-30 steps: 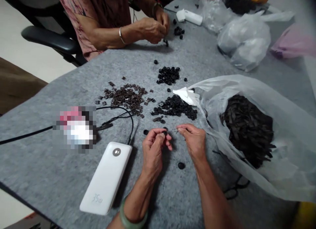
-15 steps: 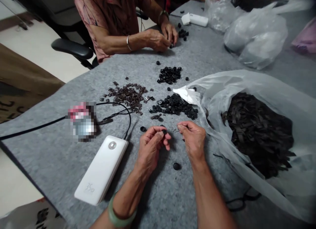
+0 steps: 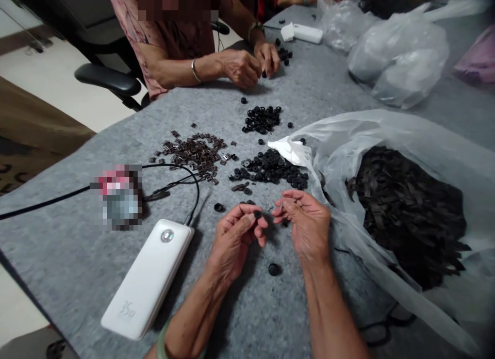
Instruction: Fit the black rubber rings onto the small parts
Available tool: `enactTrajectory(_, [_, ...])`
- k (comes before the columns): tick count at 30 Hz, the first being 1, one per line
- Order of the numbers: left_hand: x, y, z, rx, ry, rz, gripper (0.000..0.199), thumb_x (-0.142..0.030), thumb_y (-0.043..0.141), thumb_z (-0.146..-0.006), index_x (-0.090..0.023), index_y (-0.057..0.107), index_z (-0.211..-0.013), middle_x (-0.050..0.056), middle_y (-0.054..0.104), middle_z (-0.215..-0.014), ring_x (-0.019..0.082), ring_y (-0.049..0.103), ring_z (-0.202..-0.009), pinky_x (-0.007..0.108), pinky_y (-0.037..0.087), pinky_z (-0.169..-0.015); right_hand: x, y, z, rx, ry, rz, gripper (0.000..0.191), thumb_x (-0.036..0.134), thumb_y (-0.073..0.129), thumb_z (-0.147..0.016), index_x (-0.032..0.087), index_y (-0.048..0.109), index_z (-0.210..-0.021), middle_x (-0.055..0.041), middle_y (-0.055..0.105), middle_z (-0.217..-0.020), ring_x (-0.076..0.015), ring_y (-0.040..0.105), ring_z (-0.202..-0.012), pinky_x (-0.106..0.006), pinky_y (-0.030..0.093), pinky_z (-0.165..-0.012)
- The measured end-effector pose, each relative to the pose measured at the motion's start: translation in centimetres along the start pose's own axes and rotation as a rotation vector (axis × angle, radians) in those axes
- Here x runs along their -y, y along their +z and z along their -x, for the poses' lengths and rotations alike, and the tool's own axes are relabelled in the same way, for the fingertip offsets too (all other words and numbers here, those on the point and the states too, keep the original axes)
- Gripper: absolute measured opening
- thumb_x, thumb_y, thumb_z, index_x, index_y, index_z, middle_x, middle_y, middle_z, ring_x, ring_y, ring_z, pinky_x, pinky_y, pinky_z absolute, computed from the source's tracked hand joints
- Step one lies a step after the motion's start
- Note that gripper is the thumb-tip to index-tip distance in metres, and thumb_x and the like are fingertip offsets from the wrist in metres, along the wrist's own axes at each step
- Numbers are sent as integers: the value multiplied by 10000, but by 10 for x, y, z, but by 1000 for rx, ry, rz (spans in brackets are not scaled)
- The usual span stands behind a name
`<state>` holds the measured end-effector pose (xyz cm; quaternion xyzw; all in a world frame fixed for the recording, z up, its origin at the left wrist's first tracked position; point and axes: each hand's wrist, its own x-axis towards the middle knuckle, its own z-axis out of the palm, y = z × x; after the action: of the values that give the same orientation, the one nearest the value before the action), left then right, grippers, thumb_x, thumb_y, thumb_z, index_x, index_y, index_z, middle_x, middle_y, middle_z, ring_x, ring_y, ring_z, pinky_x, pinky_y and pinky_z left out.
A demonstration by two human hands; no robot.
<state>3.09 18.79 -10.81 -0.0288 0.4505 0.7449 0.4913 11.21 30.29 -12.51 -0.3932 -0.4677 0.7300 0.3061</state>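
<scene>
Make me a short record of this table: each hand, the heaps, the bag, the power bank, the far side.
Left hand: fingers hold a small round black piece
Right hand: fingers hold a thin metallic-looking piece, details blurred
Heaps: small brown rectangular pieces; near round black pieces; far round black pieces
Bag: translucent plastic bag, dark flat strips inside
Power: white rectangular power bank, black cable attached
Far side: another person's hands
</scene>
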Motion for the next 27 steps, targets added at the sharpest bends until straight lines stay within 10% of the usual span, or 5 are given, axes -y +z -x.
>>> enactTrajectory(17, [0,1,2,14,-40,35,318,-253,821,-731,-96,635,-936,26,687,-704,72,554,-531,209,516,-487,-7,-7,0,-7,-257,291,122,272,688,-809,158,713,-842,-18,666,-887,-66,668,-674,-145,508,-528])
enactTrajectory(27, [-2,-3,2,122,-117,162,304,-239,853,-716,-96,666,-908,31,692,-696,71,555,-513,200,508,-467,5,7,14,95,-99,98,161,269,768,-741,135,688,-781,-7,653,-712,-56,630,-620,-149,526,-585])
